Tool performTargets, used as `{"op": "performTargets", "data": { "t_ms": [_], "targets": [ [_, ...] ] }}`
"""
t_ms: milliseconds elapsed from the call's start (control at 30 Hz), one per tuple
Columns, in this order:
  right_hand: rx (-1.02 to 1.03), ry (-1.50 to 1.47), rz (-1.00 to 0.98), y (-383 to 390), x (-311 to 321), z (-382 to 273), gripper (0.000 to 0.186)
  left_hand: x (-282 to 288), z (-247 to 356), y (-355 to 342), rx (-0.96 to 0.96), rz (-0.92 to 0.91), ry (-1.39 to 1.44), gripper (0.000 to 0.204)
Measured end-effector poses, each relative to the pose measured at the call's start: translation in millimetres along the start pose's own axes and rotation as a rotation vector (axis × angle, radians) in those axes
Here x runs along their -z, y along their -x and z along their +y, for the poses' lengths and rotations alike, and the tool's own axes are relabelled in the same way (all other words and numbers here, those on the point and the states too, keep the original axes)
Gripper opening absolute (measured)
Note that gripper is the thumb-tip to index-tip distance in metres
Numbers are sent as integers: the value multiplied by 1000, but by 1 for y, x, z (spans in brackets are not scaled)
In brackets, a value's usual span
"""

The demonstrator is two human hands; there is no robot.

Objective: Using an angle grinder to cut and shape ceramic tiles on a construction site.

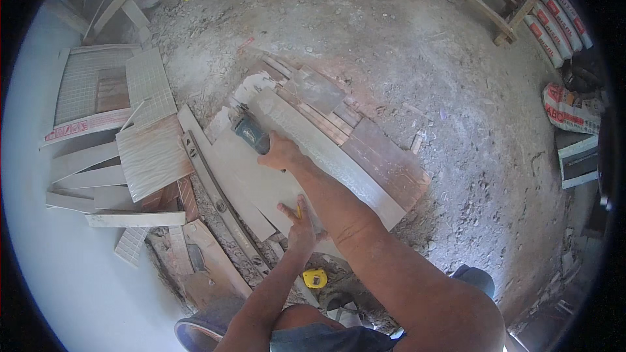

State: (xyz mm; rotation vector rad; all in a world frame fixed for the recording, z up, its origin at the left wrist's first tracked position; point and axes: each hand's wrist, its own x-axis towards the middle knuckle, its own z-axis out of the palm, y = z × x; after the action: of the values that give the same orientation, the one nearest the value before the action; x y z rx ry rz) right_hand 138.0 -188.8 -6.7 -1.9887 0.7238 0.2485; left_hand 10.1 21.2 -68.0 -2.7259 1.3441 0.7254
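Bare arms (414, 257) are cropped below, right hand (283, 154) gripping a grinder (250, 133), left hand (302, 233) spread, yellow pencil (299, 211) half-hidden.

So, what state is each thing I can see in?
Angle grinder: gripped by the right hand; spinning or not, cannot tell.
Yellow pencil-like stick: between the left hand's fingers.
Large grey tile: lying flat, dusty.
Spirit level: lying left of the tile.
Yellow tape measure: lying down; blade not visible.
Wavy-textured tile: resting on tile pieces.
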Motion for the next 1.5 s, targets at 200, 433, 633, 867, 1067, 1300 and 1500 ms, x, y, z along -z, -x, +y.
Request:
{"op": "performTargets", "data": {
  "t_ms": [200,433,633,867,1067,1300,1500],
  "targets": [
    [0,-16,-28,4,2,3,84,12,6,1,63,-125,63,145],
    [30,-33,30,13,-2,9,82,23,11,2,112,-141,114,147],
    [36,-39,9,19,-3,17,78,35,14,4,119,-107,212,147],
    [35,-22,36,19,-7,24,78,45,23,3,135,-133,197,148],
    [31,-13,0,10,0,11,84,41,21,0,147,-180,194,147],
    [46,-9,13,-5,-2,5,84,-1,0,-2,15,-83,41,145],
    [42,-5,-6,-4,-1,1,86,-13,-7,-3,-127,68,-233,144]
  ]
}}
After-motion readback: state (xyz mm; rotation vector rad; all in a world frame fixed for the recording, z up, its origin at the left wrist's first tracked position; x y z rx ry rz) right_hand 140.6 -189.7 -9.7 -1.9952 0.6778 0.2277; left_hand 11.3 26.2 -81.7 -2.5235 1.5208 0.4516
